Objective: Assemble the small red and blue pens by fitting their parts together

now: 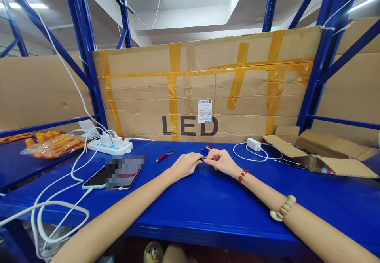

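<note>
Head view — left hand (186,165) and right hand (221,161) pinch a pen (203,159) before cardboard (208,93) reading "LED".

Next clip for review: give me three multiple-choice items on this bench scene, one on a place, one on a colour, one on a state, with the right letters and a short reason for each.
1. Where does the lone red pen lie on the blue metal bench?
A. left of both hands
B. inside the open cardboard box
C. on the white power strip

2. What colour is the bead bracelet nearest the right hand?
A. green
B. red
C. black

3. How do the hands stand?
A. apart and flat
B. together, pinching a small dark item
C. resting on the phone

Answers: 1 A, the pen lies left of the left hand. 2 B, red beads circle that wrist. 3 B, the fingertips meet on a small dark item.
</note>
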{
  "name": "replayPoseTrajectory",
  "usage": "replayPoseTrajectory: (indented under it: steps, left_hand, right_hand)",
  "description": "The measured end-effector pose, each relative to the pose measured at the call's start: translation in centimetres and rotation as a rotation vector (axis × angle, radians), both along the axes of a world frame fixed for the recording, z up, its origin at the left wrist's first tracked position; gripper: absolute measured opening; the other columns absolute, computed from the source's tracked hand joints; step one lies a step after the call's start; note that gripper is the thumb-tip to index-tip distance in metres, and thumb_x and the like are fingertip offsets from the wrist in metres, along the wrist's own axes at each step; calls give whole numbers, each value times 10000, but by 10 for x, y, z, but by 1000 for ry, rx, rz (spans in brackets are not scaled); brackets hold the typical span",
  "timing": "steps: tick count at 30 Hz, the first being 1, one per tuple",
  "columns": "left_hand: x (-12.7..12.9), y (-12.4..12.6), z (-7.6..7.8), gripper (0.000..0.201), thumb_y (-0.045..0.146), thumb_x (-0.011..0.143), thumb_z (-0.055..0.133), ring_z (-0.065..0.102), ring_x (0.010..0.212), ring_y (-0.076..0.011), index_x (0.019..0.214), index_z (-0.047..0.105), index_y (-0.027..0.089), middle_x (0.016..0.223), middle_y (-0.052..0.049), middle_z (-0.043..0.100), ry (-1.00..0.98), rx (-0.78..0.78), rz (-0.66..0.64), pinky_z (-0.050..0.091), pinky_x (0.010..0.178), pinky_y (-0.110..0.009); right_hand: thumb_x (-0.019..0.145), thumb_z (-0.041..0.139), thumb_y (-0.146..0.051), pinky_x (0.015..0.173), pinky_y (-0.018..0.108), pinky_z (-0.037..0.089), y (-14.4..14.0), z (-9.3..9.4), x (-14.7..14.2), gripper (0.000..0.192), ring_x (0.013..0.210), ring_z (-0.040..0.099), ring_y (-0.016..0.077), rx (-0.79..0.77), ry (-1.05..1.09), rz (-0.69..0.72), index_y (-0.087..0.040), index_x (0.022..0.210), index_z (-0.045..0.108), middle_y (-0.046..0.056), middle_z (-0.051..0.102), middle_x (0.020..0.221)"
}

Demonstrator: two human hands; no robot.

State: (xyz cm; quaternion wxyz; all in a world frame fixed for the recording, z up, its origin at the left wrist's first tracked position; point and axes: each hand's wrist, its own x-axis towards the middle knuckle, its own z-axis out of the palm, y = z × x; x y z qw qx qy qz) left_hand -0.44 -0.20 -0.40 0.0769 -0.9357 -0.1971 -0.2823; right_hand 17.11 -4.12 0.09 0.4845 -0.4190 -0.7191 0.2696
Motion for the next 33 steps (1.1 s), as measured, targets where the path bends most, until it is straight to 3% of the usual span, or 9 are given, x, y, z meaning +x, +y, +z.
replayPoseTrajectory:
  steps: [9, 17, 21, 28, 33]
  left_hand:
    - [1, -2, 2, 123, 145, 866, 415, 520, 804, -174, 975, 468, 163, 902, -34, 551, -13, 73, -9, 429, 709, -264]
    - [2, 0, 0, 232, 151, 869, 419, 511, 837, -169, 1097, 395, 188, 990, -25, 534, -22, 76, 13, 427, 735, -263]
    - [2, -1, 1, 195, 139, 865, 421, 512, 813, -165, 1051, 424, 196, 953, -7, 547, -21, 69, 47, 427, 714, -253]
    - [3, -4, 5, 173, 155, 868, 426, 521, 834, -153, 1029, 421, 216, 949, 8, 544, -81, -10, 101, 426, 726, -235]
    - [4, -6, 6, 157, 196, 876, 417, 533, 853, -168, 1032, 410, 213, 940, -11, 546, -72, -90, 174, 438, 701, -238]
  right_hand:
    - [608, 610, -471, 350, 176, 270, 1, 0, -2, 359, 325, 375, 48, -123, 14, -54, -143, 533, 482, -41, 439, 385]
    - [621, 588, -492, 351, 165, 260, 1, 2, -3, 361, 311, 345, 42, -218, 24, -93, -146, 567, 497, -44, 437, 343]
    - [628, 582, -495, 356, 165, 260, 2, 0, -3, 363, 318, 347, 43, -232, -11, -99, -142, 584, 512, -42, 440, 351]
    - [619, 588, -503, 358, 169, 251, 0, 5, -7, 374, 323, 353, 47, -160, -4, -115, -134, 589, 533, -49, 418, 345]
    - [589, 629, -481, 347, 181, 292, 3, 5, -4, 376, 352, 385, 45, -18, 34, -141, -116, 677, 605, 11, 553, 531]
